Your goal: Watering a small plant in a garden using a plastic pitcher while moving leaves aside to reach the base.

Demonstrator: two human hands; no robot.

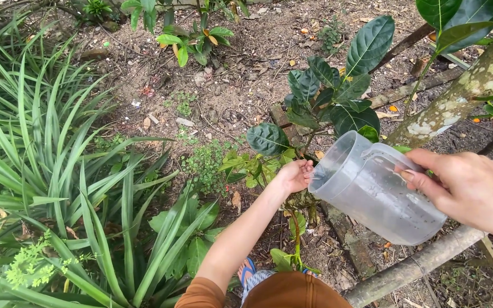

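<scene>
The right hand (469,191) is clamping the handle of a clear plastic pitcher (375,194) and tipping it steeply, its mouth pointing down and left toward the left hand (295,175). The left hand is reaching out from below with its fingers curled loosely near the pitcher's rim, just beside it; whether it is touching the rim or cupping water cannot be told. The pitcher is hanging in the air above a small broad-leaved plant (326,102) and the bare soil (229,85).

The pitcher is looking nearly empty, with only drops on its wall, so little seems left to spill. Held by one hand at a steep tilt, it could swing or slip if the grip loosens, and it might drop onto the young plant and bend its stem. A sudden pour could also wash soil from the roots or splash the sandalled foot (246,271) below.

Counted: one pitcher, two hands, one foot in view, one lichen-spotted tree trunk (457,102), one bamboo pole (412,268), and one large clump of long-bladed plants (58,188) at the left.
</scene>
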